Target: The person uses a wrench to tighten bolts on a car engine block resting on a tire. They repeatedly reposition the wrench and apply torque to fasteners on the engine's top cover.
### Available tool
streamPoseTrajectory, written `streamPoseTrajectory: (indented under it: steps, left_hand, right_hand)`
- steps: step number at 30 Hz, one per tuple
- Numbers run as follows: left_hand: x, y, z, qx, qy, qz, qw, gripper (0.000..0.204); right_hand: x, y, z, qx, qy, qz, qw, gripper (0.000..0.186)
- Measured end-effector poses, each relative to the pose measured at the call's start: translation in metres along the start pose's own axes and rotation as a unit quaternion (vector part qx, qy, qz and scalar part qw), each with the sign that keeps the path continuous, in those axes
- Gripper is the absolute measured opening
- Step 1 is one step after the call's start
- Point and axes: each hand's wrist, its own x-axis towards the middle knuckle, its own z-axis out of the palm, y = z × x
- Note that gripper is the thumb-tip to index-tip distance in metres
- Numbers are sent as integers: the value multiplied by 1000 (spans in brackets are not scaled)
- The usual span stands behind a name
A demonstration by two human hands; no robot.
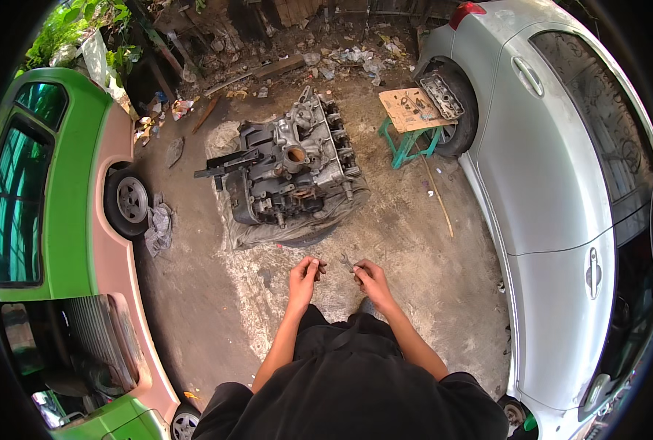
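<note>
Small wrench pinched in the right hand, in front of an engine block.
The wrench [346, 261] juts up and leftward from the right hand [371, 276], whose thumb and fingers close on one end; the left hand [303, 276] is loosely curled, thumb near the fingers, and whether it holds anything small I cannot tell. With so short a grip and dark, seemingly greasy fingertips, the wrench could slip and drop to the concrete floor [444, 293]; a foot might also snag the rumpled cloth [247, 236] under the engine block [279, 172]. Both forearms angle forward and inward from the body, the hands level, near each other but apart, short of the engine block.
</note>
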Motion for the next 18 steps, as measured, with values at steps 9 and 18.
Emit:
streamPoseTrajectory:
  steps: [9, 18]
  left_hand:
    - [28, 36, -176, 88, -34, 19, 995, 29]
    - [62, 67, -260, 28, -11, 15, 999, 26]
  right_hand:
    - [55, -4, 158, 36, 51, -21, 998, 13]
    - [80, 5, 249, 44, 67, -41, 996, 16]
